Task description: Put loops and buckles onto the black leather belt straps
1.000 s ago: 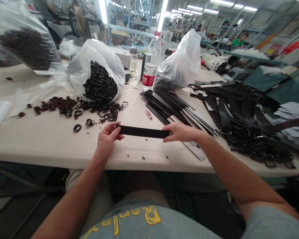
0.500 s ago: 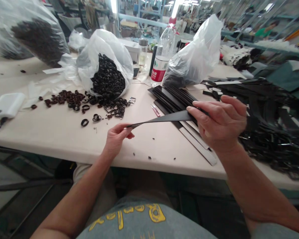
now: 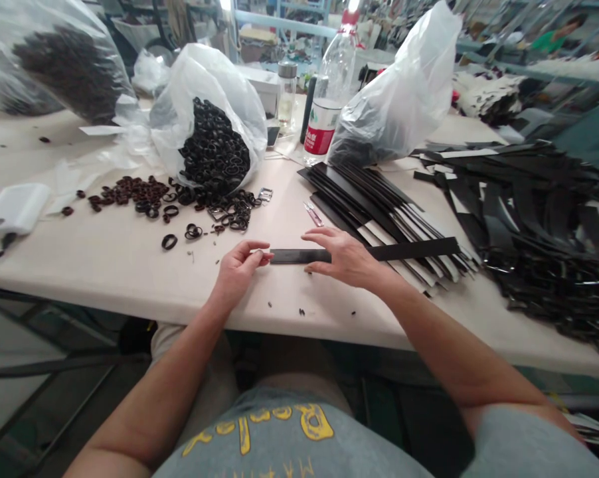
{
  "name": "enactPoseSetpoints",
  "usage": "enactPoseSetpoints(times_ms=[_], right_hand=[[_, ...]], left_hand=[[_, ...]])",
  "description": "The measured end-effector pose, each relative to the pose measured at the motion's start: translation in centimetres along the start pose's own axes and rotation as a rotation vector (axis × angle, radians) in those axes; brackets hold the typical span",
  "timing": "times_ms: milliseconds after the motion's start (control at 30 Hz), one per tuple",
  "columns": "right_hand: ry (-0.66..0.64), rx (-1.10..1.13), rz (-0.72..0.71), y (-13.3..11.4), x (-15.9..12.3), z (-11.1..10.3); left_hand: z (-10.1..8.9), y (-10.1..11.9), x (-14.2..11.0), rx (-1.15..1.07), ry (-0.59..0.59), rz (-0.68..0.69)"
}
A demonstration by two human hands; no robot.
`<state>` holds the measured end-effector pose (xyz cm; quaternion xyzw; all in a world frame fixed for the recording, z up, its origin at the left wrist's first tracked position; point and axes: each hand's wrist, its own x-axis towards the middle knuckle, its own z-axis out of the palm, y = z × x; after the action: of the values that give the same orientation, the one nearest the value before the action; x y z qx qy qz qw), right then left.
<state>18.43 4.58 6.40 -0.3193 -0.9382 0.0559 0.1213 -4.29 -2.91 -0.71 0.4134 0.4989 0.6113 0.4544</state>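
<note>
Item: black strap [image 3: 414, 250], end pinched in my left hand [image 3: 237, 271]; my right hand [image 3: 349, 260], loosely open above, best steadies it flat, untwisted.

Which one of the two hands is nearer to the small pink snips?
The right. The right hand is just on the near side of the pink snips; the left hand is farther away, to their left.

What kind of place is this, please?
Probably a leather-goods or belt workshop: flat black strips, a bag of black loops, and a heap of straps with buckles lie there.
</note>
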Motion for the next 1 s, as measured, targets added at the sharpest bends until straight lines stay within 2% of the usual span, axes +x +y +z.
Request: enactPoseSetpoints(times_ms=[133,267,367,533,633,733,867,1000], right_hand=[[-0.192,-0.108,0.031,0.2,2.6,0.7],[-0.214,-0.091,0.035,-0.1,2.9,1.3],[-0.152,-0.014,0.050,-0.4,2.4,1.9],[-0.039,0.179,0.100,-0.2,1.8,3.1],[-0.028,0.366,0.078,0.1,1.8,3.7],[0.043,0.475,0.046,0.4,1.9,4.0],[0.139,0.433,-0.027,0.1,1.9,4.1],[0.160,0.363,-0.056,-0.7,1.8,4.4]], left_hand=[[-0.2,-0.1,0.1,0.018,0.018,0.044],[-0.2,-0.4,0.1,0.050,0.026,0.112],[0.0,-0.8,0.3,0.052,0.020,0.145],[0.3,-0.7,0.1,0.134,-0.074,0.108],[0.6,-0.3,0.0,0.264,-0.095,0.109],[0.6,0.0,0.0,0.238,-0.093,0.062],[0.5,0.3,0.3,0.072,-0.086,-0.055],[0.3,0.4,0.5,-0.005,-0.050,-0.090]])
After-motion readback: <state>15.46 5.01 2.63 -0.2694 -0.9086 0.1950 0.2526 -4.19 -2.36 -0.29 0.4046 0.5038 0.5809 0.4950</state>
